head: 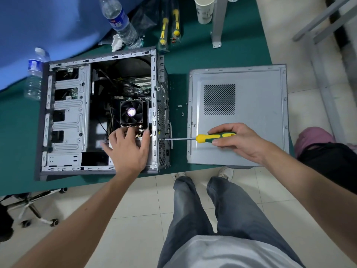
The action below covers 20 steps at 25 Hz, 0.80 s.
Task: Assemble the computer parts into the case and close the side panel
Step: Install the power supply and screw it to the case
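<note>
The grey computer case [65,113] lies open on its side on the green table. A black CPU fan [131,112] sits on the motherboard inside. My left hand [126,147] rests with spread fingers on the power supply in the case's near right corner, which it mostly hides. My right hand [234,139] grips a yellow and green screwdriver [214,137], held level. Its tip touches the case's rear wall at a screw hole [160,139]. The grey side panel [239,117] lies flat on the table to the right of the case.
Loose screws [180,109] lie between case and panel. Two water bottles [120,22] [34,74], a paper cup [204,9] and packaged screwdrivers [170,26] stand at the back. A metal post [219,22] rises behind the panel. An office chair base [32,207] is under the table's left.
</note>
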{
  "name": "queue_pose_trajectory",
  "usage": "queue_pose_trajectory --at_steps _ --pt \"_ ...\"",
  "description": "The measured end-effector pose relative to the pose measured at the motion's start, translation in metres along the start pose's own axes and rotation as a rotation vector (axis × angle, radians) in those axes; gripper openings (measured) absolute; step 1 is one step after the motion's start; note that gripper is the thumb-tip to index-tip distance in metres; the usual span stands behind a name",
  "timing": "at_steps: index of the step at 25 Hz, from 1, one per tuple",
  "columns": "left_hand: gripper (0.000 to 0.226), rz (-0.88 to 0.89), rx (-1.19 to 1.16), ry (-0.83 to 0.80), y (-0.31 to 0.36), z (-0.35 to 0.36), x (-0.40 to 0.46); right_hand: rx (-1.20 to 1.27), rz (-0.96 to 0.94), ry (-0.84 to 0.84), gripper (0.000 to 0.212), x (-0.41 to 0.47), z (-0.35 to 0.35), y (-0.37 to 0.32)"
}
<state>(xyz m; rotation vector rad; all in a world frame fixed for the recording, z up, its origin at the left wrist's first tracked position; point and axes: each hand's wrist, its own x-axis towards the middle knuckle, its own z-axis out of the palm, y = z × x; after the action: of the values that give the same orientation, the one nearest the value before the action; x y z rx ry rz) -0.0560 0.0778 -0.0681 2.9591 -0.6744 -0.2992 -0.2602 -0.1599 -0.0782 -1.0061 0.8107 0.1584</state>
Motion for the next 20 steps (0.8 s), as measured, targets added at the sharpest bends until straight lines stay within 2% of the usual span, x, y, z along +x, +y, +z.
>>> queue_pose_trajectory --at_steps 2,4,7,9,11,13,14,16,18,20 --pt "0.067 -0.017 -0.016 0.004 0.0 -0.001 0.0 0.024 0.052 0.085 0.014 0.002 0.008 -0.002" --pt "0.069 -0.016 -0.025 -0.022 0.0 -0.003 0.002 -0.087 0.071 0.131 0.019 0.004 0.011 -0.002" --pt "0.068 -0.008 -0.06 -0.042 -0.003 -0.002 0.005 -0.049 0.089 0.051 0.004 0.004 0.003 -0.007" --pt "0.066 -0.004 -0.078 -0.041 -0.004 -0.002 0.005 0.024 0.074 0.009 0.012 0.002 -0.002 -0.006" --pt "0.065 -0.017 -0.104 -0.039 -0.005 -0.002 0.006 0.003 0.078 0.086 0.01 0.001 0.002 -0.007" --pt "0.066 -0.029 -0.134 -0.03 -0.005 -0.002 0.007 -0.084 0.08 0.133 0.019 0.002 0.006 -0.005" --pt "0.066 -0.035 -0.143 -0.028 -0.006 -0.002 0.007 -0.097 0.078 0.122 0.019 0.002 0.006 -0.005" --pt "0.065 -0.038 -0.155 -0.017 -0.006 -0.001 0.007 -0.027 0.061 0.058 0.003 0.001 0.001 -0.006" --pt "0.061 -0.031 -0.171 0.009 -0.005 -0.001 0.007 -0.007 0.04 0.042 0.011 0.001 -0.005 -0.006" --pt "0.057 -0.025 -0.187 0.035 -0.006 0.0 0.007 -0.08 0.051 0.106 0.01 0.0 -0.001 -0.005"
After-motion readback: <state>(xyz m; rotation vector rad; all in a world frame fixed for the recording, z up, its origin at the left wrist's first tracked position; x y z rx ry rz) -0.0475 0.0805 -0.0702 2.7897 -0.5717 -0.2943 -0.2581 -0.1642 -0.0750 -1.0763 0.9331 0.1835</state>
